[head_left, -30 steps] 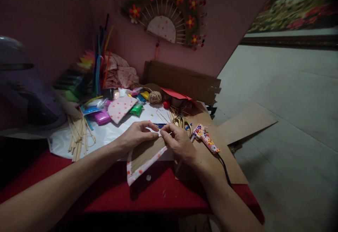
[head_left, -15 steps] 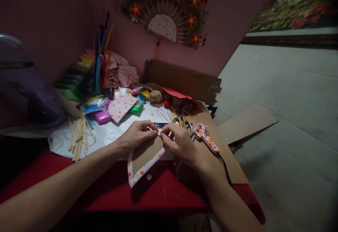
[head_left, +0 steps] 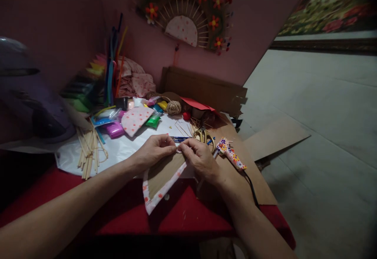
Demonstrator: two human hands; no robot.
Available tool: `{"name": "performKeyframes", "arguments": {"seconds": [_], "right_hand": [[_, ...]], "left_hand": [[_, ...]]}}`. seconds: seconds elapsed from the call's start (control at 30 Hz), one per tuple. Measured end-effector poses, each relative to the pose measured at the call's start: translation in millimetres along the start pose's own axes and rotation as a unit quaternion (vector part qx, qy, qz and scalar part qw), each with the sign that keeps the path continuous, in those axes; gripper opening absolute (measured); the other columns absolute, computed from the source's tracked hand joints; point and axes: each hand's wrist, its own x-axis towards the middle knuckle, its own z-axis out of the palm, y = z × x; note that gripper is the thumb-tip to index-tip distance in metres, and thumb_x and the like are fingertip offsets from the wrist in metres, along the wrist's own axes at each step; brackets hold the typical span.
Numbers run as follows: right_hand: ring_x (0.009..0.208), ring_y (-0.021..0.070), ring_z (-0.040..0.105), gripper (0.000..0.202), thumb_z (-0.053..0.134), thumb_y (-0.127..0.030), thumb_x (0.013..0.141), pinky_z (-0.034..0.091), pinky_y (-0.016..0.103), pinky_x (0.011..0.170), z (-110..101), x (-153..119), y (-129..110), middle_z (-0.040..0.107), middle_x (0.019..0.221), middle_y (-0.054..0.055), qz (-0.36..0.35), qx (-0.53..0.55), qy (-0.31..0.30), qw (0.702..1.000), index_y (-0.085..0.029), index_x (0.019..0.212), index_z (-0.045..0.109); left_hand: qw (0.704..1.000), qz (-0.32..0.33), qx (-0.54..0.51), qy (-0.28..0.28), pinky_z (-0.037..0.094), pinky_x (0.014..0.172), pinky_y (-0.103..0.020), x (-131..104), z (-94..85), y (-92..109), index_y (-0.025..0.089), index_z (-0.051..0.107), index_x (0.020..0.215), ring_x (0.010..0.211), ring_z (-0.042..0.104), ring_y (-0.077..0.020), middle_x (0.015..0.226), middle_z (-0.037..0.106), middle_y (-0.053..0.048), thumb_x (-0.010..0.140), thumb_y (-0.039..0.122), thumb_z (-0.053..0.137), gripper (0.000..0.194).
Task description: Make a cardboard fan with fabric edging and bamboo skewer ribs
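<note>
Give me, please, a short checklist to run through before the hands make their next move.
1. Left hand pinching the fabric-edged cardboard panel at its far edge: ok.
2. Right hand at that same edge, close beside the left: ok.
3. Patterned fabric border folded over the panel's near edge: ok.
4. Fabric lying flat where the hands work: cannot tell, they cover it.
5. Floral glue gun set down, on the brown cardboard sheet: ok.
6. Glue gun hot: cannot tell.
</note>
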Motion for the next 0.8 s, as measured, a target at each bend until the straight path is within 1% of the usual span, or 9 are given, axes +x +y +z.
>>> {"name": "performKeyframes", "arguments": {"seconds": [0.1, 0.17, 0.27, 0.33, 0.43, 0.57, 0.67, 0.73, 0.8], "right_hand": [[0.070, 0.0124, 0.058, 0.011, 0.052, -0.023, 0.084, 0.043, 0.022, 0.060, 0, -1, 0, 0.064, 0.077, 0.002, -0.014, 0.007, -0.014, 1.000, -0.017, 0.082, 0.062], [0.071, 0.0129, 0.058, 0.008, 0.056, -0.023, 0.082, 0.043, 0.023, 0.060, 0, -2, 0, 0.064, 0.079, 0.003, -0.031, -0.010, -0.013, 0.999, -0.017, 0.084, 0.061], [0.070, 0.0133, 0.056, 0.005, 0.056, -0.020, 0.081, 0.042, 0.024, 0.061, 2, -2, 2, 0.063, 0.075, 0.002, -0.050, -0.043, -0.008, 0.998, -0.018, 0.080, 0.059], [0.067, 0.0127, 0.055, 0.007, 0.054, -0.017, 0.081, 0.041, 0.024, 0.061, 3, -2, 3, 0.061, 0.072, 0.001, -0.049, -0.042, -0.011, 0.998, -0.018, 0.075, 0.059], [0.063, 0.0112, 0.054, 0.009, 0.053, -0.015, 0.079, 0.041, 0.022, 0.058, 4, -1, 5, 0.060, 0.068, 0.000, -0.016, 0.001, -0.015, 1.000, -0.018, 0.072, 0.059], [0.058, 0.0100, 0.052, 0.009, 0.053, -0.018, 0.078, 0.041, 0.021, 0.054, 5, -1, 9, 0.058, 0.065, -0.002, 0.039, 0.055, -0.021, 0.998, -0.017, 0.071, 0.058], [0.056, 0.0096, 0.051, 0.009, 0.053, -0.019, 0.078, 0.040, 0.020, 0.052, 5, -1, 10, 0.057, 0.062, -0.002, 0.054, 0.071, -0.029, 0.996, -0.017, 0.070, 0.058], [0.057, 0.0096, 0.051, 0.009, 0.053, -0.018, 0.078, 0.040, 0.020, 0.053, 5, -1, 11, 0.057, 0.063, -0.002, 0.056, 0.080, -0.030, 0.995, -0.017, 0.070, 0.058], [0.059, 0.0096, 0.051, 0.008, 0.054, -0.018, 0.077, 0.040, 0.020, 0.054, 6, -1, 11, 0.057, 0.065, -0.002, 0.057, 0.089, -0.033, 0.994, -0.017, 0.070, 0.059]], "left_hand": [[1.000, -0.007, 0.005, 0.008, 0.035, 0.050, -0.021, 0, 0.2, 1, 0.015, 0.053, 0.070, 0.055, 0.048, -0.0101, 0.061, 0.055, 0.002, 0.067, 0.038, 0.065, 0.026], [1.000, -0.007, 0.010, 0.008, 0.035, 0.050, -0.022, 0, 0.4, 1, 0.015, 0.054, 0.070, 0.055, 0.047, -0.0099, 0.060, 0.054, 0.002, 0.068, 0.038, 0.063, 0.025], [1.000, 0.002, 0.019, 0.004, 0.035, 0.051, -0.021, -1, 0.9, 0, 0.015, 0.055, 0.070, 0.055, 0.046, -0.0097, 0.061, 0.053, 0.003, 0.069, 0.037, 0.062, 0.023], [1.000, 0.002, 0.026, 0.004, 0.035, 0.051, -0.021, -1, 1.4, 0, 0.015, 0.055, 0.070, 0.056, 0.046, -0.0096, 0.061, 0.052, 0.003, 0.070, 0.036, 0.060, 0.022], [0.999, 0.002, 0.033, 0.004, 0.034, 0.051, -0.021, -2, 2.3, 0, 0.015, 0.054, 0.070, 0.056, 0.045, -0.0096, 0.062, 0.052, 0.003, 0.072, 0.036, 0.059, 0.021], [1.000, 0.001, 0.022, -0.007, 0.035, 0.052, -0.022, -2, 2.4, 0, 0.015, 0.054, 0.072, 0.057, 0.046, -0.0094, 0.063, 0.052, 0.003, 0.074, 0.036, 0.058, 0.022], [0.999, 0.006, -0.004, -0.036, 0.036, 0.055, -0.022, -1, 1.2, -4, 0.015, 0.054, 0.074, 0.060, 0.049, -0.0102, 0.066, 0.055, 0.002, 0.073, 0.037, 0.061, 0.023], [0.998, 0.013, -0.019, -0.057, 0.037, 0.056, -0.023, 0, 0.4, -6, 0.015, 0.054, 0.076, 0.062, 0.051, -0.0106, 0.068, 0.056, 0.001, 0.070, 0.034, 0.066, 0.024], [0.998, 0.012, -0.021, -0.062, 0.036, 0.054, -0.022, 0, 0.2, -7, 0.015, 0.054, 0.075, 0.060, 0.050, -0.0097, 0.066, 0.055, 0.002, 0.067, 0.030, 0.068, 0.022]]}}
